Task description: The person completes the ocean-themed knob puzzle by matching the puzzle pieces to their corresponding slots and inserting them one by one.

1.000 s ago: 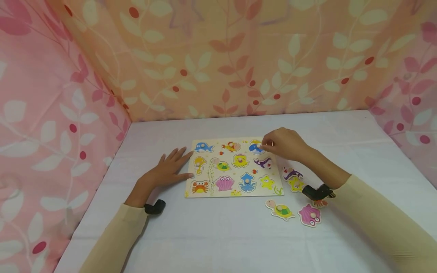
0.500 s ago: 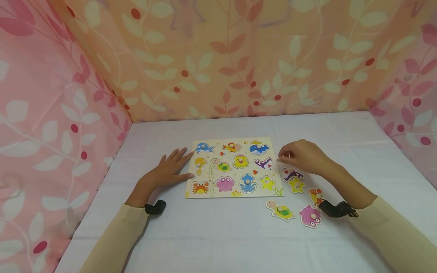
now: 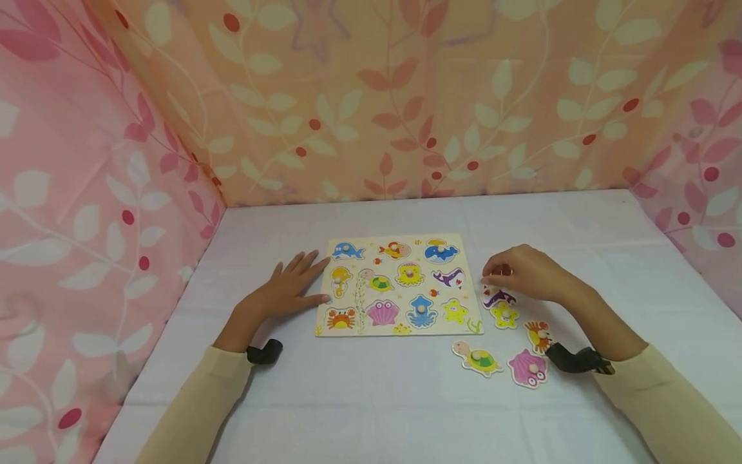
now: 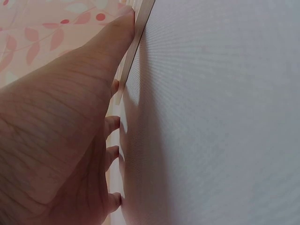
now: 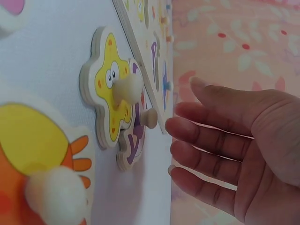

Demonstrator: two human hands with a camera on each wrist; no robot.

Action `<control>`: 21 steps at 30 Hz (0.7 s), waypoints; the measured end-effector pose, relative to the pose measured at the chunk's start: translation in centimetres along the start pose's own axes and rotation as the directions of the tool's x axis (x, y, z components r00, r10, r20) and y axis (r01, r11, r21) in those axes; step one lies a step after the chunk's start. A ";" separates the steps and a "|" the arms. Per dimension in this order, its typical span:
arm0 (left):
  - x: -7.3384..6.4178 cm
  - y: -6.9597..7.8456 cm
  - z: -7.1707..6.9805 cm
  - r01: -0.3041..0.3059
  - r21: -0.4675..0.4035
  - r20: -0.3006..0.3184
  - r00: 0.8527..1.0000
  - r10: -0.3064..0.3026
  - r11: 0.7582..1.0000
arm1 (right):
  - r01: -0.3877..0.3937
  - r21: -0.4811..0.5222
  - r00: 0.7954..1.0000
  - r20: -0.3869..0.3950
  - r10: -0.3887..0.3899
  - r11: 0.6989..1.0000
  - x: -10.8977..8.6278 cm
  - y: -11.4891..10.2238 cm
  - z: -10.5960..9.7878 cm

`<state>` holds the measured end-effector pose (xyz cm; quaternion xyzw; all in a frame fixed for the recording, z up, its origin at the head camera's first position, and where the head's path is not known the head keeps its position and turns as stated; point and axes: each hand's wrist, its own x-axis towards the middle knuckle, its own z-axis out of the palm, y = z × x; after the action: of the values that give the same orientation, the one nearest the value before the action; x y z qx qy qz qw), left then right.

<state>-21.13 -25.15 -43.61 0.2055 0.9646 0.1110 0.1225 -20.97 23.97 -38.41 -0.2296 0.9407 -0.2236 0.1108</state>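
A wooden peg puzzle board (image 3: 377,330) with sea animals lies on the white table. My left hand (image 3: 292,283) is spread flat at its left edge, with thumb and a fingertip touching the rim; the left wrist view has the thumb (image 4: 110,37) against the board's side. Just right of the board, my right hand (image 3: 524,274) hovers over a purple whale-like piece (image 3: 500,298). In the right wrist view its fingers (image 5: 206,136) are loosely bent and apart from the piece's wooden knob (image 5: 149,118), holding nothing. A yellow starfish piece (image 5: 108,89) partly overlaps the purple one.
Nearer on the right lie an orange crab piece (image 3: 538,336), a pink shell piece (image 3: 529,369) and a green turtle piece (image 3: 478,359), each with a knob. Patterned cloth (image 3: 371,96) walls the table at the back and sides.
My right hand has left the blue whale at the board's top right corner and moved right and nearer, to above the purple piece. My left hand has stayed in place.
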 end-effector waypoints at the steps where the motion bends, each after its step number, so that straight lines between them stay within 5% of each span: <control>1: 0.0 0.1 -0.1 -0.001 -0.002 0.002 1.000 0.001 1.000 | -0.001 0.006 1.000 0.009 0.001 1.000 0.0 0.1 0.0; 21: 0.2 0.1 -0.1 0.014 0.008 0.009 1.000 -0.014 1.000 | 0.007 0.018 0.991 0.133 -0.010 1.000 0.2 1.6 0.4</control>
<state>-21.26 -25.00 -43.52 0.1997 0.9659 0.1053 0.1269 -21.60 24.98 -39.53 -0.2470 0.9282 -0.2165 0.1746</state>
